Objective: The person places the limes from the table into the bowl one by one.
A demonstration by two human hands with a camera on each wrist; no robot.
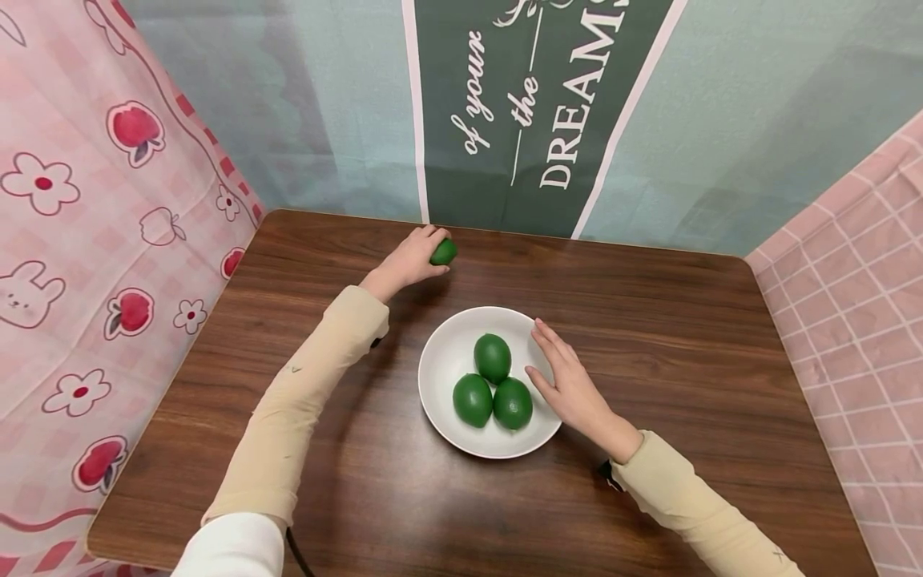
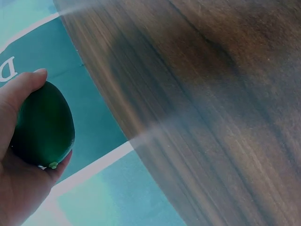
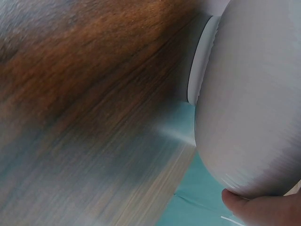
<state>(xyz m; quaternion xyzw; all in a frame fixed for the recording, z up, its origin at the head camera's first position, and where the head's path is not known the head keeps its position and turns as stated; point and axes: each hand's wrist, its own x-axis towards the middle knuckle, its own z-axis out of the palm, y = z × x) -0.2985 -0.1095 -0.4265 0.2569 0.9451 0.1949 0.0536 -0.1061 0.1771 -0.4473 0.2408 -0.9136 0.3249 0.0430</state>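
Note:
My left hand (image 1: 413, 258) grips a green lime (image 1: 443, 252) near the table's back edge. In the left wrist view, the fingers and thumb curl round that lime (image 2: 44, 125), and its stem end shows. A round white bowl (image 1: 441, 417) stands at the middle of the table. Inside it, three limes (image 1: 493, 358) sit close together. My right hand (image 1: 573, 389) lies over the bowl's right rim with its fingers extended. From the right wrist, the bowl's outer wall (image 3: 249, 94) fills one side, and a fingertip (image 3: 233, 200) is against it.
The brown wooden table (image 1: 663, 353) has a teal cloth with white lettering (image 1: 519, 104) behind it. A pink patterned curtain (image 1: 86, 320) hangs at the left, and a pink tiled surface (image 1: 858, 304) stands at the right. A dark cable (image 1: 297, 553) runs near the left sleeve.

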